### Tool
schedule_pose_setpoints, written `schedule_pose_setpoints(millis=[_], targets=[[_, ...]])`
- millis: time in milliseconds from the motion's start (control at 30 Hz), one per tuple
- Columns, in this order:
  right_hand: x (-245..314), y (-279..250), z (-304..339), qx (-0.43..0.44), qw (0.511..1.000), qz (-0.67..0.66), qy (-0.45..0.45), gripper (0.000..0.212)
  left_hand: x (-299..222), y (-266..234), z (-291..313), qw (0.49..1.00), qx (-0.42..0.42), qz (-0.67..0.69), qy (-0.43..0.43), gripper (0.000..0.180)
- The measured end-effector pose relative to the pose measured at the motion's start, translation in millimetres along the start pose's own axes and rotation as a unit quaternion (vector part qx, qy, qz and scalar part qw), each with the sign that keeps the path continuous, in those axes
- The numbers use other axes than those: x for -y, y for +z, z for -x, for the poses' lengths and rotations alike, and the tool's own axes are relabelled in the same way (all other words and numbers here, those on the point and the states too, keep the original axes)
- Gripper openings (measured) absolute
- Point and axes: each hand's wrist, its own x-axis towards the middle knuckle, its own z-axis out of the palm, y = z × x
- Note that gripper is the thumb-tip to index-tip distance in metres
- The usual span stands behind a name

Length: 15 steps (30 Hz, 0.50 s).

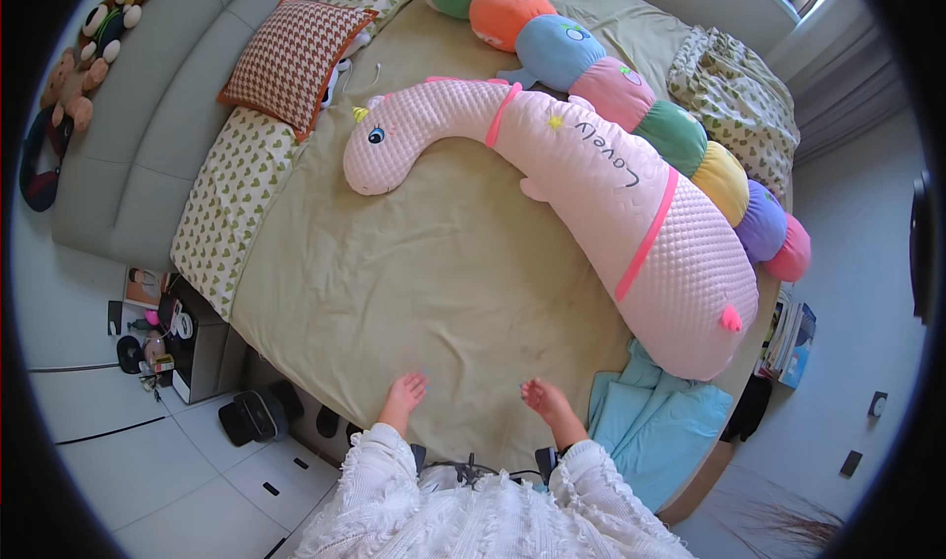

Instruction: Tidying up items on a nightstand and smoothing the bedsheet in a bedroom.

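Observation:
My left hand point(405, 394) hovers over the near edge of the bed, fingers stretched out and holding nothing. Level with it, my right hand point(545, 398) is also free, its fingers loosely bent and apart. Beyond both hands lies a large pink plush dinosaur pillow point(611, 204) with a small yellow horn, dark pink bands and lettering on its side. Its head points left. Closest to my right hand is a crumpled light blue cloth point(650, 416), partly beneath the plush's tail end. Bare beige sheet point(384, 283) spreads under and ahead of my hands.
A multicoloured caterpillar plush point(562, 51) lies behind the pink one. At the headboard point(148, 155) are a houndstooth cushion point(296, 61) and a heart-patterned pillow point(232, 184). A patterned blanket point(734, 91) is bunched far right. Left stand a cluttered nightstand point(207, 347) and a dark bin point(251, 416).

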Motion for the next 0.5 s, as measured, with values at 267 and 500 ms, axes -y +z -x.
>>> schedule_pose_setpoints(millis=[267,500], targets=[[-79,-66,70,-0.097,0.991,-0.091,0.010,0.019,31,-15,40,0.995,0.069,-0.057,0.054,0.042],[-104,-76,98,-0.114,0.982,-0.133,-0.065,0.019,43,7,74,0.983,0.143,-0.097,0.059,0.039]])
